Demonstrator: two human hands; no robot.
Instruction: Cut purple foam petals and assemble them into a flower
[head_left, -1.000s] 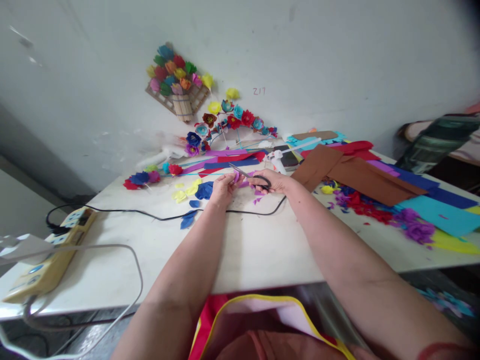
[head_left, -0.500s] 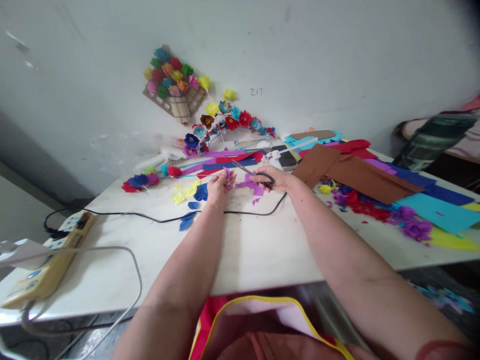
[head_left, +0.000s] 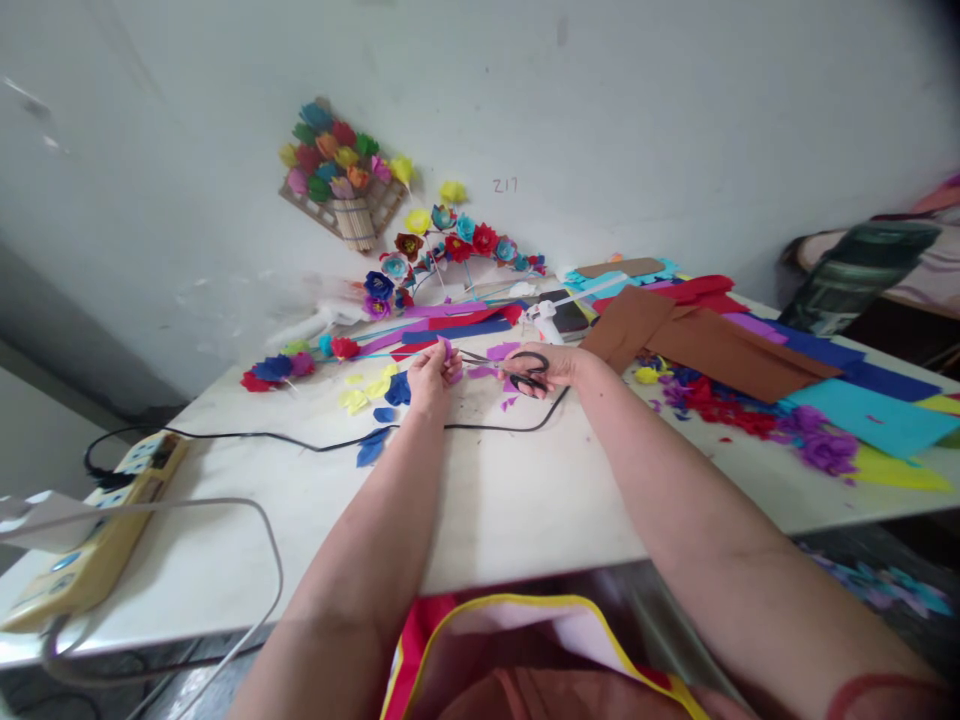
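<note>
Between the closed fingers of my left hand (head_left: 433,380) is a small piece of purple crepe paper (head_left: 447,348). My right hand (head_left: 551,368) grips black-handled scissors (head_left: 531,362), whose parted blades point left at that piece. Whether the blades touch the paper is too small to tell. Purple scraps (head_left: 504,352) lie on the table around the scissors. Left of my left hand are blue petals (head_left: 373,447) and yellow petals (head_left: 360,398).
Finished paper flowers (head_left: 274,370) lie at the left and a flower arch (head_left: 459,245) stands behind. Brown paper sheets (head_left: 742,345) and a dark bottle (head_left: 855,275) are at the right. A black cord (head_left: 285,437) runs from the power strip (head_left: 120,525) across the white table (head_left: 525,500).
The scissors have turned and their blades have opened, now level toward the paper in my left hand. The whole view has shifted slightly.
</note>
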